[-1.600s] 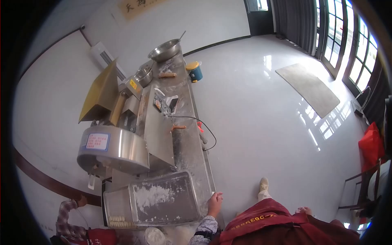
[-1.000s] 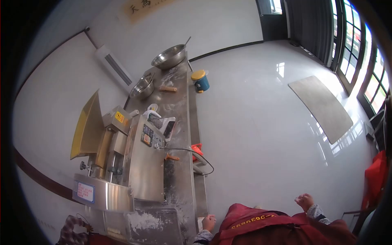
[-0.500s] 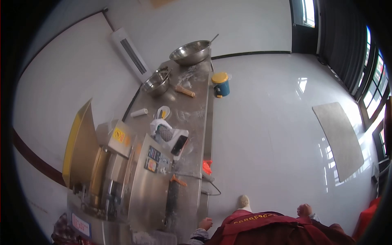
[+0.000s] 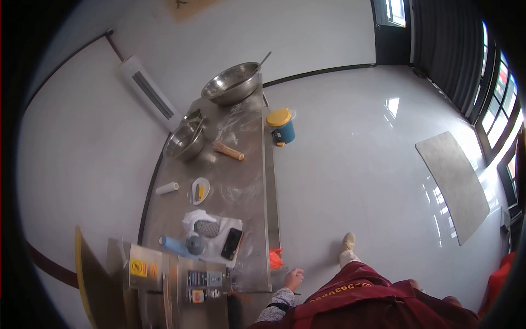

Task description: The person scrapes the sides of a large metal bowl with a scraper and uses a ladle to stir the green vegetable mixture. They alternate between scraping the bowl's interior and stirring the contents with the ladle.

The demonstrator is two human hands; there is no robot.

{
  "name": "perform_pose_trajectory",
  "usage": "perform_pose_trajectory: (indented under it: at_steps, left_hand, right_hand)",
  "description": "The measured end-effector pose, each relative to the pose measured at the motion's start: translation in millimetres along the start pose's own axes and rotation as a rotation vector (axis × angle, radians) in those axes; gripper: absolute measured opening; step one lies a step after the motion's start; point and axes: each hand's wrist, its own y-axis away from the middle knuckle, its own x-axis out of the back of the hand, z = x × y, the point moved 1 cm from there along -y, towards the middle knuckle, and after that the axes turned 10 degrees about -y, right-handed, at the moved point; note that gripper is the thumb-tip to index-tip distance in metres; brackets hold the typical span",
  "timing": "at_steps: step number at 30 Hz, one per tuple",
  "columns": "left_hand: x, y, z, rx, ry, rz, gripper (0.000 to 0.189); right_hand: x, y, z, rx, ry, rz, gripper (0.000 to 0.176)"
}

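Observation:
My left hand hangs beside the right edge of the steel table, its fingers loosely apart and holding nothing. Only a small bit of my right hand shows past the maroon apron; its fingers are hidden. Nearest to my left hand is a red plastic bag at the table's side. On the table lie a phone on a white cloth, a blue bottle and a white dish with a yellow tool. Lower left stands a steel machine with a control panel.
Farther up the table are a large steel bowl, a smaller steel bowl, a wooden roller-like piece and a white roll. A blue bin with a yellow lid stands beside the table. A grey mat lies on the floor.
I have stepped forward along the table; the machine has slid down and left in view. My left hand has swung forward, and my right has dropped back mostly behind the apron.

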Motion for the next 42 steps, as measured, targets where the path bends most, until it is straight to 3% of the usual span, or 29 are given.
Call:
perform_pose_trajectory:
  at_steps: [5, 7, 9, 10, 11, 14, 16, 20, 23, 27, 29, 32, 38, 40, 42]
  left_hand:
    - [9.7, -70.3, -29.4, -0.042, -0.058, 0.038, 0.023]
    - [30.5, -78.6, -19.0, 0.162, 0.006, 0.009, 0.023]
    - [42.4, -92.8, -10.9, 0.207, 0.051, 0.013, 0.023]
    - [47.3, -100.7, -4.3, 0.245, 0.101, 0.013, 0.024]
    - [49.7, -112.7, 3.8, 0.252, 0.107, 0.017, 0.024]
    - [66.5, -131.6, 40.6, 0.257, 0.170, 0.093, 0.025]
    - [82.1, -145.3, 76.0, 0.170, 0.198, 0.165, 0.025]
    - [91.3, -203.5, 54.3, 0.156, 0.363, 0.278, 0.024]
    - [112.2, -252.6, 55.9, 0.202, 0.487, 0.385, 0.023]
    - [178.2, -308.2, 105.8, 0.163, 0.492, 0.450, 0.021]
    - [204.5, -345.9, 112.6, 0.189, 0.591, 0.448, 0.021]
    - [252.0, -397.2, 104.5, 0.137, 0.485, 0.483, 0.021]
    - [291.0, -470.5, 136.1, 0.138, 0.330, 0.355, 0.022]
    - [296.7, -490.7, 151.4, 0.104, 0.271, 0.135, 0.024]
    - [301.1, -504.9, 152.2, 0.120, 0.279, 0.107, 0.025]
  right_hand:
    - [-39.4, -62.8, -46.3, -0.008, 0.061, 0.002, 0.026]
    - [-63.2, -92.9, -72.4, -0.008, 0.084, -0.009, 0.029]
    - [-90.8, -124.9, -104.0, 0.013, 0.116, -0.032, 0.032]
    - [-108.4, -148.8, -119.8, 0.140, 0.066, -0.044, 0.038]
    - [-122.3, -169.5, -139.4, 0.102, 0.101, -0.076, 0.040]
    - [-171.9, -234.0, -191.0, 0.098, 0.127, -0.120, 0.035]
    - [-232.4, -237.9, -238.1, 0.000, 0.137, -0.093, 0.026]
    - [-345.6, -255.5, -300.2, -0.029, 0.224, -0.217, 0.019]
    - [-397.7, -288.0, -309.9, -0.025, 0.228, -0.308, 0.013]
    - [-433.4, -333.3, -301.9, -0.001, 0.146, -0.355, 0.011]
    - [-452.0, -335.8, -306.2, -0.046, 0.285, -0.197, 0.010]
    - [-479.1, -344.6, -313.5, -0.078, 0.352, -0.153, 0.009]
    - [-524.0, -362.7, -334.0, -0.071, 0.304, -0.142, 0.010]
    - [-535.3, -372.5, -343.3, -0.099, 0.296, -0.220, 0.016]
    - [-528.3, -407.0, -327.7, -0.072, 0.319, -0.279, 0.018]
